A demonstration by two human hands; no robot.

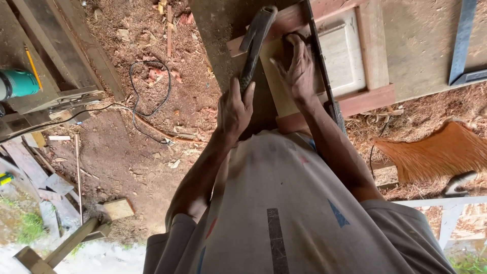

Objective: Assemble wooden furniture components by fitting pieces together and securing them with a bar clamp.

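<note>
My left hand (234, 109) is shut on the dark handle of a hammer (255, 43), whose head points away from me over the workbench. My right hand (298, 71) rests, fingers bent, on a pale wooden board (274, 89) that lies inside a reddish wooden frame (373, 96) with a white panel (342, 50). The fingertips pinch something small and dark; I cannot tell what it is. A dark metal rule (320, 61) runs along the frame just right of that hand. My shirt fills the lower middle of the view.
A steel square (462, 48) lies on the bench at the far right. A teal power tool (19, 83), a yellow pencil (32, 65) and planks sit left. A black cable (147, 94) loops over the sawdust-covered ground. An orange fibrous sheet (436, 152) lies at right.
</note>
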